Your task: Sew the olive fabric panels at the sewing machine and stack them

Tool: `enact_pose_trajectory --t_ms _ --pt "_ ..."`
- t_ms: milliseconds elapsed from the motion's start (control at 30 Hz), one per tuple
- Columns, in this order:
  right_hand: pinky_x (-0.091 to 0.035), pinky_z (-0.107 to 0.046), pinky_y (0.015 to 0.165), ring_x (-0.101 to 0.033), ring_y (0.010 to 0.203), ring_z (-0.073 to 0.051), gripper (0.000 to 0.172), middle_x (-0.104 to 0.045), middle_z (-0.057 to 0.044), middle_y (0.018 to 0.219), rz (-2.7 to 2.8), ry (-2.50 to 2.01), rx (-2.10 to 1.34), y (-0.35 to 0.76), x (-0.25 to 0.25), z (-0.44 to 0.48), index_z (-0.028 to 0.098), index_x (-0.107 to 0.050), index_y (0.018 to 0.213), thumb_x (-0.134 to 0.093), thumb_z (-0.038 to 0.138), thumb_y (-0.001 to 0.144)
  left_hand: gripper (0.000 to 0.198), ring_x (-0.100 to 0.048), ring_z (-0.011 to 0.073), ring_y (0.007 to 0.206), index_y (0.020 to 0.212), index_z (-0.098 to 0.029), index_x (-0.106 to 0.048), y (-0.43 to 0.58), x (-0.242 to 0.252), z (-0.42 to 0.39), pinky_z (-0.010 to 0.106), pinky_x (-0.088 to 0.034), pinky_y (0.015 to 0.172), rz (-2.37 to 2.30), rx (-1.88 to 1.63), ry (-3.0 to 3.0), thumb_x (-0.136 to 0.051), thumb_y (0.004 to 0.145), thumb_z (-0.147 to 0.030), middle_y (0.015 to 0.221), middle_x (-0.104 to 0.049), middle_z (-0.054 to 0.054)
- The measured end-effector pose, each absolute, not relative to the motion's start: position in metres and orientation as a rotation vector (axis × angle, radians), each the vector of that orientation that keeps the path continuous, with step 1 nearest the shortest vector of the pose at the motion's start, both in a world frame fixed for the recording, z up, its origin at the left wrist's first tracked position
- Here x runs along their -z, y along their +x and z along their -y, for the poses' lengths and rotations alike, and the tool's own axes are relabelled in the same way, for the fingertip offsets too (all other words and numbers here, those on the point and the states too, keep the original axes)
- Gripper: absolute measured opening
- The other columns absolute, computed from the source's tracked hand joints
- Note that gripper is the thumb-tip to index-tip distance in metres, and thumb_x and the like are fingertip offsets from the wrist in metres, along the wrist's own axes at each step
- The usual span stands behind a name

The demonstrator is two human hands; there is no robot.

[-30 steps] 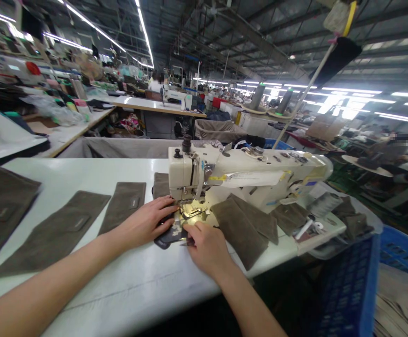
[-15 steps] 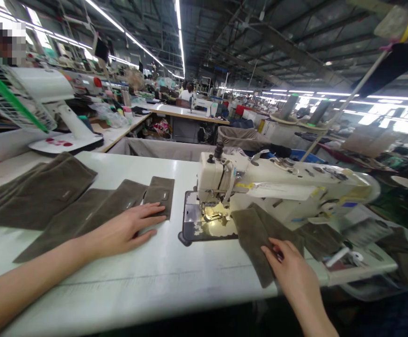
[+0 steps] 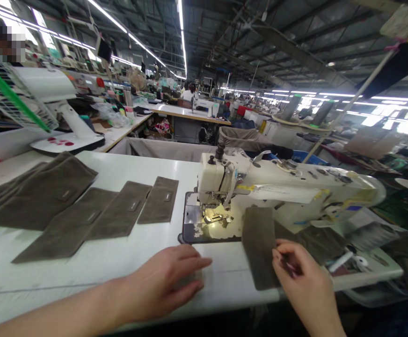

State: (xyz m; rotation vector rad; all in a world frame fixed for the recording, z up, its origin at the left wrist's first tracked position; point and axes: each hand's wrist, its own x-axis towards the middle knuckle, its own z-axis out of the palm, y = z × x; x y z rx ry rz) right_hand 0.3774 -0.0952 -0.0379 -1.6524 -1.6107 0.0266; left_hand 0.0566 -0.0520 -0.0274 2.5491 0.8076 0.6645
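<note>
Lower centre: left hand (image 3: 167,283) over worktop (image 3: 95,260), fingers loosely parted, nothing held. Lower right: right hand (image 3: 304,281) pinches the right edge of a brown fabric panel (image 3: 258,248), right of centre. Advisable: keep panel flat, fingers clear of sewing machine (image 3: 288,178) beyond.

We are holding our left hand (image 3: 165,283) loosely parted, its fingers (image 3: 197,267) pointing toward our right hand (image 3: 307,283), whose thumb (image 3: 280,266) and forefinger (image 3: 288,246) are pinching; our left forearm (image 3: 60,304) is lying behind those fingers.
</note>
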Motion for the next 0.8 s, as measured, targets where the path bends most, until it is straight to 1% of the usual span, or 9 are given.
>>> enact_pose_trajectory --t_ms 67,133,200,267,367,467,567,667,800 --pt "-0.044 -0.025 0.048 -0.054 0.047 -0.013 0.010 -0.073 -0.001 0.083 1.776 -1.518 -0.160 0.362 0.028 0.114 0.029 -0.064 0.079 -0.063 0.035 0.086 0.071 -0.061 0.0283 0.128 0.153 -0.030 -0.040 0.064 0.033 0.047 0.043 -0.056 0.101 -0.856 -0.711 2.165 -0.068 0.090 -0.046 0.145 -0.060 0.014" --pt "-0.039 -0.025 0.044 -0.049 0.044 -0.013 0.010 -0.065 0.003 0.064 1.837 -1.443 -0.261 0.346 0.022 0.125 0.030 -0.062 0.076 -0.062 0.032 0.086 0.091 -0.053 0.0321 0.138 0.155 -0.028 -0.036 0.072 0.032 0.039 0.049 -0.050 0.107 -0.811 -0.686 1.737 -0.074 0.080 -0.062 0.152 -0.054 0.016" --pt "-0.036 -0.023 0.044 -0.049 0.044 -0.013 0.009 -0.058 0.006 0.057 1.856 -1.397 -0.445 0.331 0.021 0.125 0.029 -0.061 0.076 -0.064 0.028 0.084 0.082 -0.062 0.0326 0.126 0.141 -0.025 -0.055 0.079 0.025 0.030 0.047 -0.053 0.099 -0.763 -0.592 1.373 -0.075 0.074 -0.067 0.136 -0.067 0.014" --pt "-0.036 -0.021 0.046 -0.050 0.046 -0.012 0.009 -0.055 0.007 0.055 1.767 -1.399 -0.677 0.320 0.024 0.117 0.026 -0.059 0.076 -0.063 0.026 0.084 0.060 -0.072 0.0277 0.098 0.111 -0.019 -0.071 0.083 0.016 0.023 0.038 -0.055 0.084 -0.821 -0.546 1.166 -0.081 0.070 -0.062 0.105 -0.077 0.009" --pt "-0.040 -0.021 0.052 -0.055 0.054 -0.013 0.016 -0.059 0.005 0.060 1.499 -1.442 -0.968 0.308 0.030 0.101 0.023 -0.058 0.079 -0.063 0.036 0.086 0.041 -0.065 0.0180 0.071 0.081 -0.017 -0.071 0.081 0.010 0.012 0.028 -0.048 0.066 -1.016 -0.632 1.124 -0.089 0.062 -0.049 0.076 -0.074 0.002" --pt "-0.044 -0.024 0.059 -0.057 0.062 -0.015 0.026 -0.060 0.004 0.064 1.303 -1.432 -1.142 0.303 0.037 0.094 0.021 -0.062 0.092 -0.069 0.043 0.081 0.039 -0.064 0.0165 0.071 0.078 -0.017 -0.071 0.073 0.013 0.001 0.026 -0.046 0.065 -1.116 -0.706 1.100 -0.091 0.059 -0.045 0.075 -0.074 0.001" --pt "-0.048 -0.027 0.065 -0.061 0.069 -0.018 0.035 -0.065 0.001 0.072 1.220 -1.437 -1.222 0.304 0.044 0.096 0.018 -0.067 0.100 -0.074 0.041 0.075 0.039 -0.065 0.0160 0.072 0.080 -0.017 -0.073 0.067 0.014 -0.007 0.025 -0.047 0.066 -1.169 -0.740 1.039 -0.093 0.058 -0.043 0.079 -0.075 0.003" --pt "-0.049 -0.030 0.071 -0.063 0.076 -0.020 0.028 -0.068 -0.003 0.080 1.242 -1.453 -1.224 0.308 0.051 0.099 0.018 -0.070 0.091 -0.073 0.041 0.075 0.039 -0.064 0.0140 0.071 0.078 -0.018 -0.074 0.063 0.012 -0.009 0.022 -0.048 0.064 -1.197 -0.781 1.010 -0.094 0.058 -0.045 0.077 -0.074 0.002" --pt "-0.044 -0.030 0.065 -0.057 0.071 -0.018 0.018 -0.062 -0.003 0.078 1.350 -1.494 -0.966 0.313 0.054 0.098 0.018 -0.072 0.079 -0.069 0.036 0.079 0.032 -0.066 0.0139 0.074 0.077 -0.021 -0.078 0.051 0.003 -0.003 0.022 -0.051 0.068 -1.056 -0.778 1.002 -0.094 0.062 -0.046 0.079 -0.075 0.001"
